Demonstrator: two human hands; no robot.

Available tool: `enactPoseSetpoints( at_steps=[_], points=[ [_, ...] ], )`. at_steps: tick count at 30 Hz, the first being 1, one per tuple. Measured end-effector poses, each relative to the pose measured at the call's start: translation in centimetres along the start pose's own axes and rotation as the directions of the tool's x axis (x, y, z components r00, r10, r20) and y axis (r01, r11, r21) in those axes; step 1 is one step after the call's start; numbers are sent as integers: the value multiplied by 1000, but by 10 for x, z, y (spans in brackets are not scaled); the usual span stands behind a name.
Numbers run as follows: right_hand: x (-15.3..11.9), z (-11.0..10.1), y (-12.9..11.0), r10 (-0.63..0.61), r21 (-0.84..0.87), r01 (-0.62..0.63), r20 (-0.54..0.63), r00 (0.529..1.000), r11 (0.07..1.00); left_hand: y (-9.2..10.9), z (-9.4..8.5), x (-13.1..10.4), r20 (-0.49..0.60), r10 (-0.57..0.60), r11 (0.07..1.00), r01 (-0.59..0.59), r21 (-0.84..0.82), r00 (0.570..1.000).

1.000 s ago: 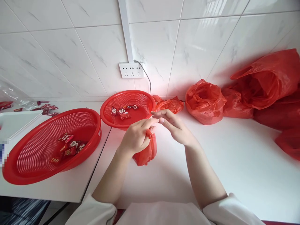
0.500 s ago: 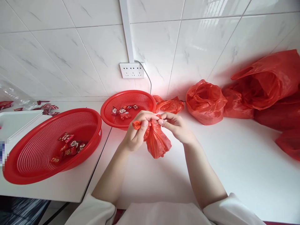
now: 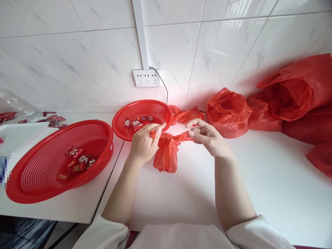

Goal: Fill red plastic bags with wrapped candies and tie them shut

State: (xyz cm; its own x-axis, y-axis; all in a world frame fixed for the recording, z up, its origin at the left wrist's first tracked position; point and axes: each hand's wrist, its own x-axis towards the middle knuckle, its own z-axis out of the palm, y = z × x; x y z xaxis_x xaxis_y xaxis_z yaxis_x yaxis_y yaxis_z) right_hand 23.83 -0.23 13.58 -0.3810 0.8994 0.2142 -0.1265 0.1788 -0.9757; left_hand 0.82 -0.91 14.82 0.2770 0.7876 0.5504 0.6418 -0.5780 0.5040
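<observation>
My left fingers (image 3: 156, 137), nine o'clock, and right fingers (image 3: 199, 136), three, pinch the plastic bag (image 3: 166, 158). Overpulling could tear it.

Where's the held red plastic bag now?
In the head view, the held red plastic bag is just below centre, between the left hand and the right hand, nearer the camera than the smaller red colander.

No text can be read — the pale print on the candy wrappers (image 3: 83, 159) is too small.
</observation>
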Motion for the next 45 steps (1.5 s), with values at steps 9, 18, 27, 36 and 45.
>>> enactPoseSetpoints(
  at_steps=[9, 18, 27, 36, 45],
  points=[
    [-25, -39, -11, -1, -323, -30, -94, 996, 946, -18, -30, 1, 49, -82, 967, 67, 247, 995],
    [-32, -49, -8, 90, -631, -187, -183, 979, 753, -31, -23, -5, 405, -366, 927, 367, 77, 838],
    [-9, -1, 20, 86, -898, -215, -197, 977, 384, -24, -24, -3, 399, -361, 925, 377, 40, 843],
    [9, 45, 38, 497, -966, -200, -93, 863, 166, -52, -31, -3, 460, -666, 738, 611, 287, 588],
    [-15, -47, 20, 540, -868, -400, -193, 819, 296, -80, -29, -4, 413, -800, 578, 744, 336, 435]
  ],
)
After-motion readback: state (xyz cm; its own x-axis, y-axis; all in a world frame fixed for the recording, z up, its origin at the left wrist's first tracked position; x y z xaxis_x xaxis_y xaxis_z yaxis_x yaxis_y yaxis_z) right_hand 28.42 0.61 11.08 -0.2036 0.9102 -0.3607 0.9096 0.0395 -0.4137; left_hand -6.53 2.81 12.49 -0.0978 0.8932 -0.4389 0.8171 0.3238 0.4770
